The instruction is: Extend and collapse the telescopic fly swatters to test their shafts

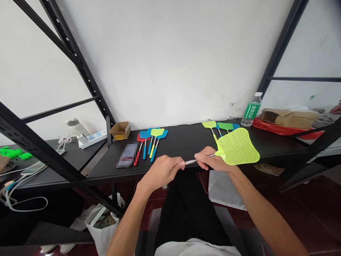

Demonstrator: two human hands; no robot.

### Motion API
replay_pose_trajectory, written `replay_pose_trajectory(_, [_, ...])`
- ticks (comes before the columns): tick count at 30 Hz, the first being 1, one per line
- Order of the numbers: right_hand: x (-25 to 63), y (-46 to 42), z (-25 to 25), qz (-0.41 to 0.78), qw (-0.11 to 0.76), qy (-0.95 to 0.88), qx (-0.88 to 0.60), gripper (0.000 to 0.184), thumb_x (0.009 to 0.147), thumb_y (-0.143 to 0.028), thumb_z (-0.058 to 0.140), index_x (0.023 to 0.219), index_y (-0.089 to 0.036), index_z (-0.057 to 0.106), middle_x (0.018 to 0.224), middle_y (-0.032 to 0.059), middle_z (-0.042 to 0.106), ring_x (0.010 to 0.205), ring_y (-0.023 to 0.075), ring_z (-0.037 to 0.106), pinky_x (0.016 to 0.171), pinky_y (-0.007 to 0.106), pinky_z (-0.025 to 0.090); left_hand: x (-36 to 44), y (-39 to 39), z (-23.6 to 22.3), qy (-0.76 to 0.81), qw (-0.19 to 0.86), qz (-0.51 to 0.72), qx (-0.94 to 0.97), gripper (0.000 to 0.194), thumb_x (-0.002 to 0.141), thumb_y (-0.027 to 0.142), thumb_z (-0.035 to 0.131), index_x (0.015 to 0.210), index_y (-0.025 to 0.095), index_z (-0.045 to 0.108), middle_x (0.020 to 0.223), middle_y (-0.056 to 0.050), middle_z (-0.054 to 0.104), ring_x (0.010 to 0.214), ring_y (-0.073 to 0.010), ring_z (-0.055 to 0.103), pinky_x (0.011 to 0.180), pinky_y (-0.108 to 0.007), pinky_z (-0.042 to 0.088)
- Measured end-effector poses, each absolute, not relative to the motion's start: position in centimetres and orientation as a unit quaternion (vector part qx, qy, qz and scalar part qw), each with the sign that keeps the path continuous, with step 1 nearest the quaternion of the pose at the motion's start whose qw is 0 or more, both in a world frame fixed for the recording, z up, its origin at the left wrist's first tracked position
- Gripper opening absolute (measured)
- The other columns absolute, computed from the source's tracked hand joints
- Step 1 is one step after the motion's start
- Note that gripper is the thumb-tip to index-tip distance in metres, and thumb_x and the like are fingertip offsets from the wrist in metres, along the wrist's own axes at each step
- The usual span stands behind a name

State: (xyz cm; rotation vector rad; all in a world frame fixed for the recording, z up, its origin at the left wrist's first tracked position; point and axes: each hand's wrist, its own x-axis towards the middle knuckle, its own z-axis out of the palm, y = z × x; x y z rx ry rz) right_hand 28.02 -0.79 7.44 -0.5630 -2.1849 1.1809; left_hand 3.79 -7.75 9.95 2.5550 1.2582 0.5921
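Note:
Between my two hands, in front of the desk edge, is a yellow-green fly swatter (239, 147) with a perforated head and a thin metal rod. My left hand (166, 170) is closed round its handle end, which the fingers hide. My right hand (210, 159) grips the rod near the head, and the head reaches out to the right over my wrist. A bare stretch of rod shows between the hands. Beyond my left hand lies a group of fly swatters (145, 134) in red, blue and yellow-green. Several more swatters (226, 126) in green, yellow-green and blue lie behind the held one.
On the black desk (183, 138) are a phone-like blurred item (128, 155), a small open cardboard box (120, 131) and a water bottle (251, 109). Brown packaging (289, 117) lies on red plastic at right. Black shelf posts (77, 58) flank the desk. A power strip (93, 138) stands left.

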Motion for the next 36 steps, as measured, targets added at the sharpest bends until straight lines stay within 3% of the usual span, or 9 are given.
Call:
replay_pose_trajectory(14, [29.2,-0.6,8.1,0.440,0.289,-0.819,-0.229,0.056,0.100,-0.044,0.047,0.052,-0.016,0.056,0.047,0.0001,0.052,0.049,0.0113,0.047,0.054,0.027,0.035,3.7,-7.6,10.1,0.423,0.136,0.205,0.872,0.036,0.106,0.033,0.031,0.089,0.021,0.061,0.072,0.002,0.063,0.064,-0.0133,0.054,0.066,-0.025,0.035])
replay_pose_trajectory(36, [30.2,-0.1,8.2,0.452,0.319,-0.798,-0.240,0.057,0.099,-0.045,0.050,0.050,-0.016,0.057,0.046,0.0004,0.053,0.047,0.0116,0.048,0.054,0.028,0.036,4.0,-7.6,10.6,0.455,0.117,0.201,0.860,0.037,0.105,0.037,0.033,0.081,0.021,0.056,0.064,0.003,0.050,0.059,-0.0131,0.042,0.060,-0.026,0.029])
